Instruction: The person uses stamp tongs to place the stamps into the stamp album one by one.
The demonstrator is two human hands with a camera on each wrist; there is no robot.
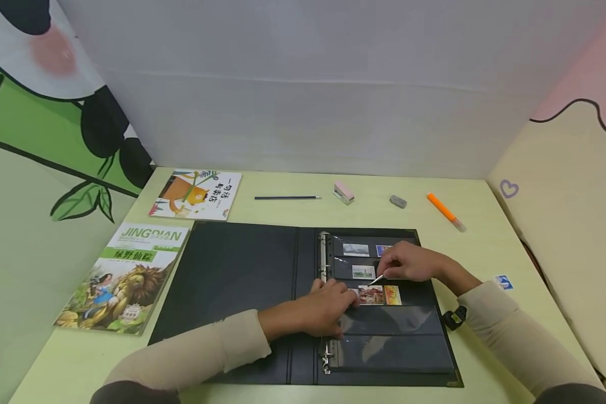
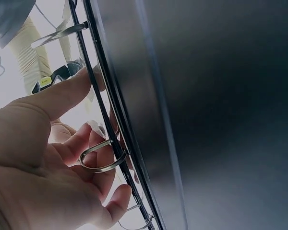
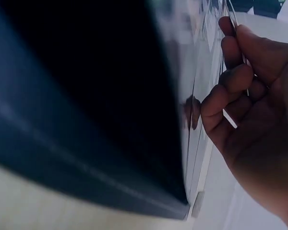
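A black ring-binder stamp album (image 1: 237, 275) lies spread on the table, its clear-pocket page (image 1: 399, 353) on the right half. My right hand (image 1: 411, 262) pinches slim metal tweezers (image 1: 377, 279), whose tip is at a red-toned stamp (image 1: 371, 295) in the third row. Beside that stamp is a yellow-and-red one (image 1: 393, 295). My left hand (image 1: 323, 307) rests on the page beside the metal rings (image 1: 325, 252), fingers relaxed, partly covering another stamp. In the left wrist view, the left hand (image 2: 53, 158) is around a ring (image 2: 103, 167). Stamps (image 1: 356, 250) also sit in the upper rows.
Two books (image 1: 123, 278) (image 1: 197, 194) lie on the left. Along the back are a thin pen (image 1: 288, 197), a pink stapler (image 1: 343, 192), a grey eraser (image 1: 398, 201) and an orange marker (image 1: 445, 211). A loose blue stamp (image 1: 504, 282) lies beyond my right forearm.
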